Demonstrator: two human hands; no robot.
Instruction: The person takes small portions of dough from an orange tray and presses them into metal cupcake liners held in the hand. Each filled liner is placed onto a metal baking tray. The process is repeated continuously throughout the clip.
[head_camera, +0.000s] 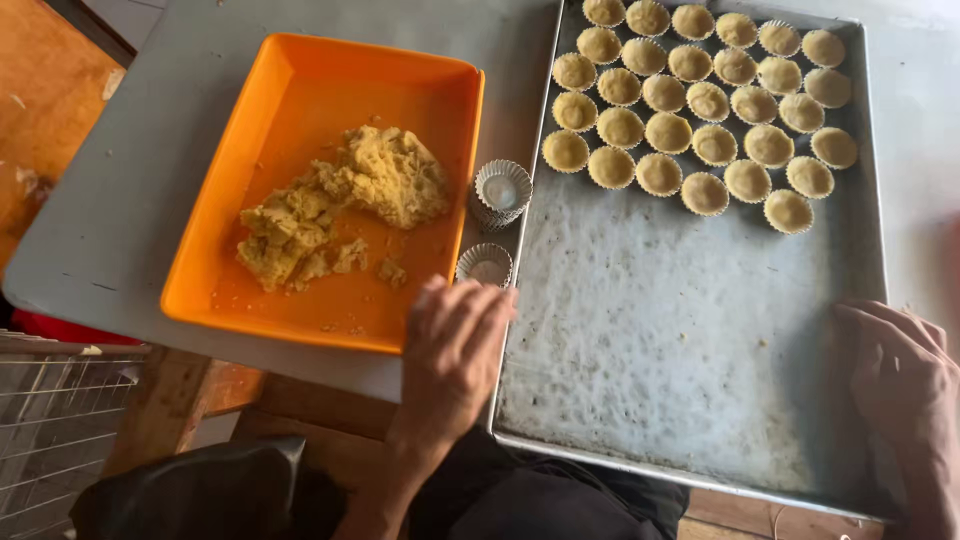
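Note:
My left hand (452, 352) rests on the near left rim of a large metal baking tray (660, 330), fingers curled over the edge, just below a small empty paper cup (485, 264). On the tray's near right rim lies my right hand (900, 375), gripping that edge. Several small paper cups filled with yellow dough (700, 100) stand in rows at the far end of the tray. An orange plastic tray (300, 110) to the left holds a crumbly lump of yellow dough (350, 195).
A short stack of empty paper cups (501, 192) stands between the two trays. Both trays sit on a grey tabletop (130, 170) whose near edge lies under my left wrist. A wire rack (50, 420) and wooden frame (165, 405) are at lower left.

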